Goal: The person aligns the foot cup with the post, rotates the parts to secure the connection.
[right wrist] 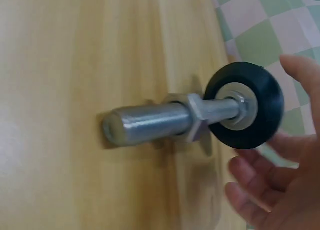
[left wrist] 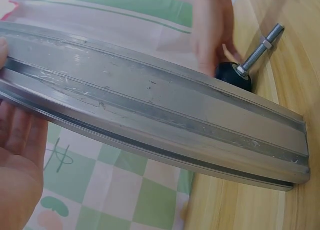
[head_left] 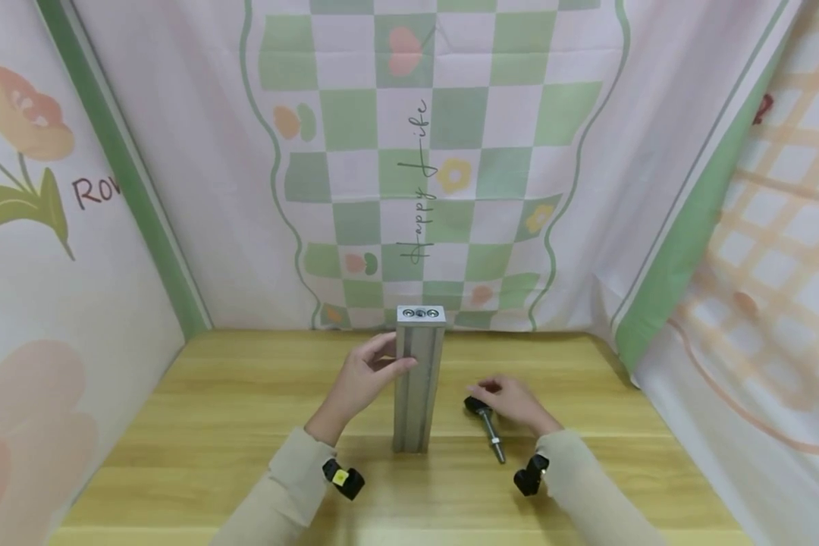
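The left fingers, in the head view, pinch the metal profile near its upper end, thumb on the near face; it stands upright on the worktop beneath them. I judge it rigid, fairly heavy and smooth enough to slip, so I'd hold it high on the sides, where the grooves give some purchase. The right fingers are at the far end of a threaded foot.

In the left wrist view I see dull grey, lightly scuffed metal running away from the left fingers, with long straight channels. Past them hangs a checked cloth.

In the right wrist view, the right fingers are loose and parted, thumb clear of the black base; whether a fingertip touches it from behind, I can't tell. The base is round, probably rubber or plastic; the stud is shiny steel carrying a hex nut. I reckon it is small but dense and tough; the rim nearest the fingers offers the best hold.
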{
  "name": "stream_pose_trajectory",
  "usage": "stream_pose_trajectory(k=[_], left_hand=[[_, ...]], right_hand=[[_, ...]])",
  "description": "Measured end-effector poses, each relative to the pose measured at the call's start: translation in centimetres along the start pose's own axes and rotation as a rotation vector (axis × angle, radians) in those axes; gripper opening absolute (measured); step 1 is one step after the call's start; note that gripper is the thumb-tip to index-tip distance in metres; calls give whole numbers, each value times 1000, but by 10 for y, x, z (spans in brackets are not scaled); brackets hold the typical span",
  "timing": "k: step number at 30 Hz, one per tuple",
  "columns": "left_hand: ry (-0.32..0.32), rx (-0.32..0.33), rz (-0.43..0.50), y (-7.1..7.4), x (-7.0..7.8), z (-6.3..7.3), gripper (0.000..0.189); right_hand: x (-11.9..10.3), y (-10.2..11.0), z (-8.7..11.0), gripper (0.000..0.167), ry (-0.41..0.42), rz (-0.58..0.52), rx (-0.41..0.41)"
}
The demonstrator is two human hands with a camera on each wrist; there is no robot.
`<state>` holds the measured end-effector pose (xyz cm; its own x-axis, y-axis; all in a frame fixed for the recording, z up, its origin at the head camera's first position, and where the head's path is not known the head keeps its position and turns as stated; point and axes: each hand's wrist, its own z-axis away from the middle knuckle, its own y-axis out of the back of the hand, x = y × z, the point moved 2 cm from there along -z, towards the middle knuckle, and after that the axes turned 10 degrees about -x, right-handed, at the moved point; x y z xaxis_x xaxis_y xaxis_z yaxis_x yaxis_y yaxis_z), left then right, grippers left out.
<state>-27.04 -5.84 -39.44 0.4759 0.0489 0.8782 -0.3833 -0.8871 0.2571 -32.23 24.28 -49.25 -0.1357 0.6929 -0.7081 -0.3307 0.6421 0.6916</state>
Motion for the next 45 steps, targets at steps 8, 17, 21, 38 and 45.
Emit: stream_pose_trajectory(k=[8, 17, 21, 38, 45], left_hand=[[3, -3, -6, 0, 1, -1, 38], [-8, -14, -26, 2, 3, -2, 36], [-25, -16, -42, 2, 5, -1, 34], [37, -21, -22, 3, 3, 3, 36], [21, -20, -19, 3, 2, 3, 38]], right_hand=[[-9, -12, 5, 69, -42, 77, -28], [-10, -14, 4, 70, -78, 69, -62], [-7, -14, 4, 65, -77, 39, -74], [0, -3, 9, 48, -69, -66, -168], [0, 3, 13, 50, -63, -57, -167]])
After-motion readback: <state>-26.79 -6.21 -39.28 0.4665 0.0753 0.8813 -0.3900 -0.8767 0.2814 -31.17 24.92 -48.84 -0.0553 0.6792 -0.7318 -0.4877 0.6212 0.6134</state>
